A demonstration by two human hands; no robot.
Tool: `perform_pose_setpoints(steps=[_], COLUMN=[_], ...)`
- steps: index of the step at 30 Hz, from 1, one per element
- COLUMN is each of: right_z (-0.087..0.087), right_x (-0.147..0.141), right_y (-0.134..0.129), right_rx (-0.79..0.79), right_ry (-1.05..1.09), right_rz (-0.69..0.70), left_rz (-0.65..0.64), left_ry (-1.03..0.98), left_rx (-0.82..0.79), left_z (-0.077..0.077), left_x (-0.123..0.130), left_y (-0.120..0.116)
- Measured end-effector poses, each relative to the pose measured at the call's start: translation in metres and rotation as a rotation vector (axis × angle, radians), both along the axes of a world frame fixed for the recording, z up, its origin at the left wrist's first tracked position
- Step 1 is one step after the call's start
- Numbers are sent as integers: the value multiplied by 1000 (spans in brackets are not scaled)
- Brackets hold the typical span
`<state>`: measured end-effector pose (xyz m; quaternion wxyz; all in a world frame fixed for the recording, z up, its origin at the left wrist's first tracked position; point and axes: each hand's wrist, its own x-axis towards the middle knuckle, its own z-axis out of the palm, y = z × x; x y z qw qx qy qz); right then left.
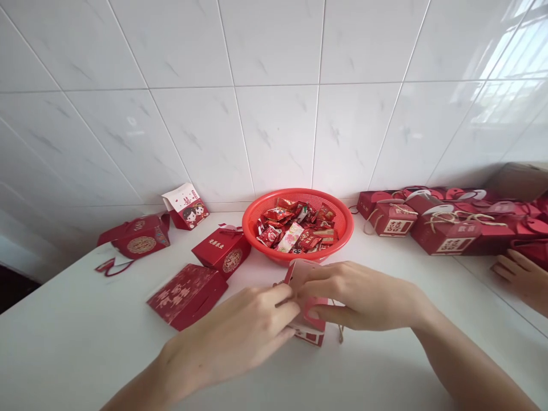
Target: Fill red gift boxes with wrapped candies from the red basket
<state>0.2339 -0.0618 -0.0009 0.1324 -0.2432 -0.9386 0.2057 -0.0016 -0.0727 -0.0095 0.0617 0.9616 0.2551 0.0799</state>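
Both of my hands work on a small red gift box (312,335) on the white table, with a pale label on its front and a loose piece of twine (341,333) beside it. My left hand (252,319) grips its left side near the top, fingers bent inward. From the right, my right hand (353,294) reaches over the top, fingers and thumb curled on the upper flaps. The fingers hide much of the box, and its inside does not show. Just behind it stands a red plastic basket (349,225) of wrapped candies (295,235).
To the left lie a flat-sided red box (188,294), a red box with a gold emblem (222,248), a ribboned box (141,237) and a white-topped box (187,206). Several red boxes (449,231) crowd the right, near another person's hand (520,274). A tiled wall (274,131) closes the back.
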Motion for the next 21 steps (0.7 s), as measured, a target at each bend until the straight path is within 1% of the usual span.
perform_pose_setpoints(steps=[2, 4, 6, 9, 13, 15, 17, 21], right_z=[2, 4, 6, 7, 3, -1, -4, -5], right_x=[2, 5, 9, 15, 22, 23, 22, 19], right_y=[-1, -2, -3, -5, -5, -3, 0, 9], right_rx=[-43, -52, -31, -22, -67, -80, -127, -297], right_ry=[10, 17, -48, -213, -320, -348, -363, -386], right_rz=[9, -17, -89, -225, -290, -326, -360, -357], left_rz=[36, 102, 172, 228, 262, 261, 279, 357], left_ry=[-48, -79, -97, -84, -39, -10, 46, 199], left_rx=[-113, -172, -175, -161, -120, -133, -187, -400], left_z=[3, 5, 5, 4, 4, 2, 0, 0], left_x=[-1, -2, -3, -6, -13, -15, -15, -9], left_y=[2, 4, 7, 9, 12, 13, 16, 18])
